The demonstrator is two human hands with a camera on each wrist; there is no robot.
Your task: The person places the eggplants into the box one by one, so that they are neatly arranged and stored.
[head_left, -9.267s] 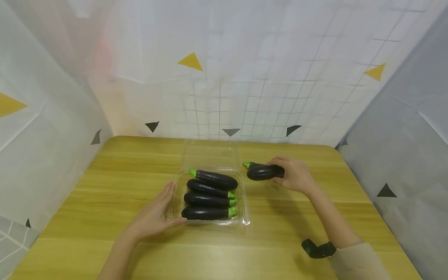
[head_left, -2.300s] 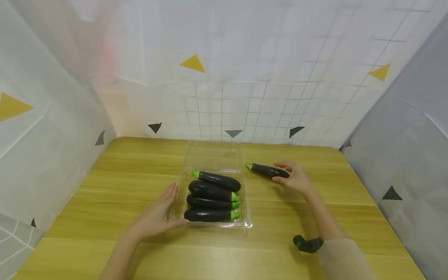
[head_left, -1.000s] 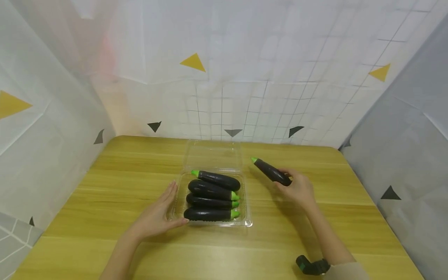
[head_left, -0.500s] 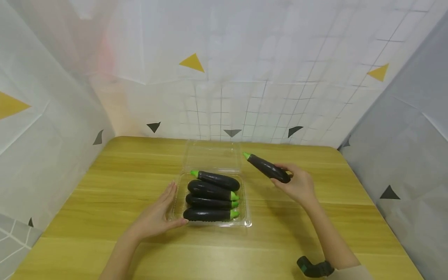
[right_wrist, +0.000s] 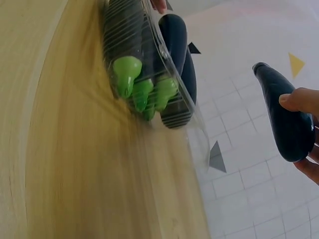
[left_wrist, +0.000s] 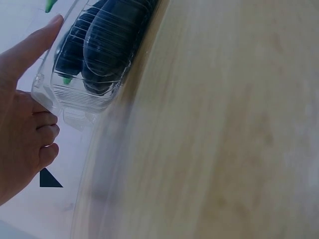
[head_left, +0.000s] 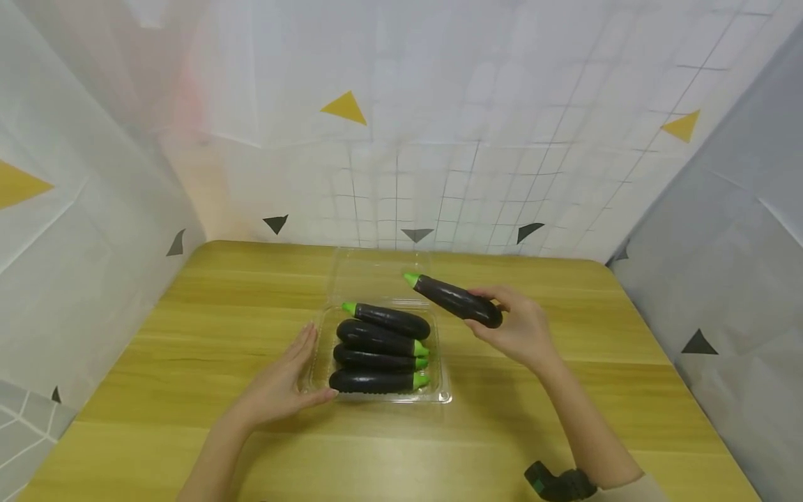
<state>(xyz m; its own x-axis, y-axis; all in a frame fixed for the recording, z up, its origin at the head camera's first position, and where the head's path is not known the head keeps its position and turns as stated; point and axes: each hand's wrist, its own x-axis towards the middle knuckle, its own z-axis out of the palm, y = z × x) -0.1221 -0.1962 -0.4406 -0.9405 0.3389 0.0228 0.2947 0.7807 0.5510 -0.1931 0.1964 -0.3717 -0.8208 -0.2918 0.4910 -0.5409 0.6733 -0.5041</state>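
Observation:
My right hand (head_left: 521, 328) pinches the thick end of a dark eggplant (head_left: 456, 300) between thumb and fingers. Its green stem points left, over the base of the lid. In the right wrist view this eggplant (right_wrist: 286, 119) is off the table. Several more eggplants (head_left: 376, 360) lie crosswise in a clear plastic clamshell container (head_left: 444, 369), most with stems to the right, the rearmost with its stem to the left. My left hand (head_left: 285, 380) rests against the container's left side, thumb at the front corner. In the left wrist view, the thumb (left_wrist: 37, 45) lies straight along the container wall.
The container's clear lid (head_left: 376, 275) lies folded back behind it on the wooden table (head_left: 389, 453). White sheets (head_left: 439, 84) with coloured triangles enclose the table at the back and sides. A black strap device (head_left: 558, 482) sits at my right wrist.
Earlier my right hand took one eggplant from the right, and the container's pile has changed. It then lifted the last eggplant there and carried it left. My left hand has stayed put.

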